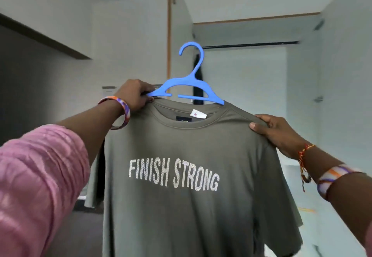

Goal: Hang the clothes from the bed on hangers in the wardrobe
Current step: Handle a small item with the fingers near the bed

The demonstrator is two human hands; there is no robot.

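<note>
left hand [134,95] grips hanger [188,87], right hand [275,130] pinches T-shirt [181,176]

Soft, cool daylight fills the room evenly, with no hard shadows and no glare. The pale walls [241,75] on the right are the brightest area, while the left side falls off into a dim grey vignette. The grey t-shirt [181,176] is evenly lit, its white lettering fairly crisp, though its lower part darkens. The whole frame is slightly soft. The pink sleeve [40,186] at the lower left is blurred and stretched by wide-angle distortion, and straight edges bow toward the corners.
</note>
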